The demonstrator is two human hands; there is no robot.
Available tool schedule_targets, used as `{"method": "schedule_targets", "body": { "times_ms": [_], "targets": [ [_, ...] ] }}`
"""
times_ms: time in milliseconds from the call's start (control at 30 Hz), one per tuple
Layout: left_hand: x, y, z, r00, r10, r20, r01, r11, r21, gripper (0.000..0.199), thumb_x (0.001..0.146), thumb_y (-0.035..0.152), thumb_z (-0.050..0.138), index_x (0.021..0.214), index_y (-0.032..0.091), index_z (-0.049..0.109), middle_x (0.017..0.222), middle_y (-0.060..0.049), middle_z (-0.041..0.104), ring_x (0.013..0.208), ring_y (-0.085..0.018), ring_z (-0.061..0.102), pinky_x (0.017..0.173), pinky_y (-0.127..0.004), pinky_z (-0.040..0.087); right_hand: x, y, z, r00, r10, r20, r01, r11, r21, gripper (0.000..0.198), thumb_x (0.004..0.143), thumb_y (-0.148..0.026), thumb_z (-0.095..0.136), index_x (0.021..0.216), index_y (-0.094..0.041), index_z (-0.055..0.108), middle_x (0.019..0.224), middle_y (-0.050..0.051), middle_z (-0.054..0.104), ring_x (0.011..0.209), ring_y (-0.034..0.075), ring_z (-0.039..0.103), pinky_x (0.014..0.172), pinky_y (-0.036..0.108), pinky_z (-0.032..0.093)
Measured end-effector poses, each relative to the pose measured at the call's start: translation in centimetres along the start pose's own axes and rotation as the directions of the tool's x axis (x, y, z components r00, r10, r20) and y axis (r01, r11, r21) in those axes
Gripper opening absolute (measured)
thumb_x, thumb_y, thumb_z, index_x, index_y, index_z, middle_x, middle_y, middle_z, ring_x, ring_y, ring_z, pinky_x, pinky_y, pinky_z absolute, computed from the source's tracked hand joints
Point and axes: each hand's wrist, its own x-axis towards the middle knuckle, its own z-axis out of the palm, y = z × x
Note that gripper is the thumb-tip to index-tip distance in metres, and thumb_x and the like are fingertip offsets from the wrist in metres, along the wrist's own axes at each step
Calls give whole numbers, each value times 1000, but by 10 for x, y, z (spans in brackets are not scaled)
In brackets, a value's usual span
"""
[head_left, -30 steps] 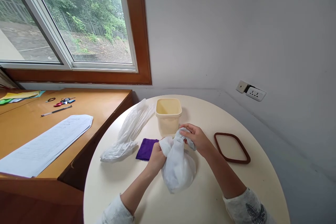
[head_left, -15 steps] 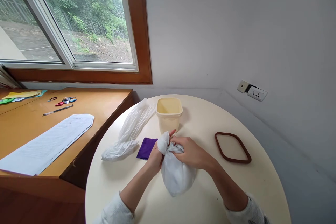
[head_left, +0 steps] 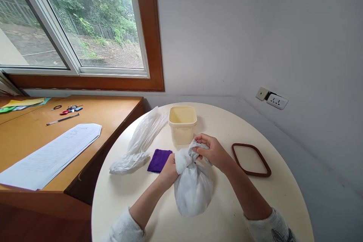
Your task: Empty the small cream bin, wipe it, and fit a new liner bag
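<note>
A white plastic bag (head_left: 194, 193), bulging with contents I cannot see, has its neck twisted between my hands. My left hand (head_left: 169, 172) grips the neck from the left, its fingers partly hidden behind the plastic. Pinched in my right hand (head_left: 211, 152) is a gathered end of the same bag, pulled up to the right. Just beyond stands a cream plastic tub (head_left: 183, 130). A folded purple cloth (head_left: 159, 160) lies beside my left hand.
A second, crumpled white bag (head_left: 141, 140) lies on the left of the round table (head_left: 119, 204). A brown rounded frame (head_left: 251, 160) lies at right. The wooden desk (head_left: 113, 109) holds papers (head_left: 53, 155), a pen (head_left: 62, 119) and keys (head_left: 72, 109).
My right hand has moved up and to the right, drawing out an end of the bag's neck. My left hand has shifted slightly, and the bag hangs a little lower.
</note>
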Motion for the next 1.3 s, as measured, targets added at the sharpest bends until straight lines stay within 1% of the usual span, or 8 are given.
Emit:
{"method": "schedule_targets", "body": {
  "times_ms": [167, 300, 400, 500, 600, 733, 1000, 1300],
  "targets": [
    [1, 4, -1, 999, 27, -36, -24, 996, 84, 23, 63, 23, 72, 84, 14, 72, 67, -2, 68, 60, -16, 57, 50, -21, 37, 1, 6, 7, 999, -43, 25, 45, 998, -45, 14, 71, -27, 59, 82, -21, 54, 79, -1, 55, 69, 13, 55, 62, 26, 47],
    [1, 6, -2, 998, 55, -33, -50, 991, 127, 22, 62, 22, 71, 82, 13, 71, 70, -2, 68, 64, -17, 59, 53, -21, 40, 0, 3, 8, 984, -161, -78, 139, 962, -234, 25, 70, -23, 59, 95, -23, 55, 91, 1, 58, 86, 16, 54, 77, 30, 43],
    [0, 10, 1, 998, 66, -25, -61, 983, 171, 24, 62, 22, 70, 84, 12, 69, 76, -4, 69, 73, -20, 60, 63, -24, 45, -5, -4, 8, 903, -378, -206, 280, 880, -384, 32, 71, -19, 56, 103, -24, 52, 102, 2, 55, 95, 17, 50, 84, 33, 38],
    [-2, 16, 6, 997, 72, -27, -65, 976, 206, 28, 61, 23, 70, 87, 12, 67, 81, -5, 68, 82, -23, 60, 69, -27, 47, -15, -14, 10, 813, -529, -244, 374, 795, -478, 11, 74, -13, 48, 80, -21, 51, 78, -1, 53, 74, 13, 49, 71, 28, 39],
    [-3, 19, 10, 996, 83, -23, -77, 977, 200, 29, 63, 25, 68, 89, 12, 66, 83, -6, 67, 87, -24, 59, 73, -30, 47, -23, -22, 13, 883, -462, -77, 352, 762, -543, 12, 74, -10, 45, 75, -21, 50, 66, -4, 47, 60, 11, 44, 59, 24, 37],
    [-3, 17, 9, 993, 117, -13, -113, 980, 164, 28, 68, 25, 66, 93, 13, 65, 87, -6, 67, 90, -24, 58, 75, -30, 47, -26, -24, 14, 960, -276, 40, 233, 714, -660, 11, 77, -15, 47, 76, -22, 55, 71, -2, 54, 66, 12, 47, 63, 25, 38],
    [-3, 12, 1, 998, 60, 21, -63, 979, 193, 26, 73, 22, 63, 98, 15, 63, 89, -6, 66, 88, -22, 59, 72, -28, 47, -17, -13, 16, 983, -182, 7, 149, 784, -603, 15, 81, -28, 51, 70, -22, 60, 82, -1, 59, 79, 14, 52, 70, 28, 38],
    [1, 12, 2, 998, 54, 17, -57, 976, 212, 30, 71, 25, 65, 99, 14, 62, 86, -6, 67, 88, -23, 59, 71, -28, 47, -6, 0, 18, 985, -172, -30, 135, 859, -493, 13, 80, -24, 49, 68, -20, 55, 77, -1, 53, 70, 12, 49, 63, 26, 38]
  ]
}}
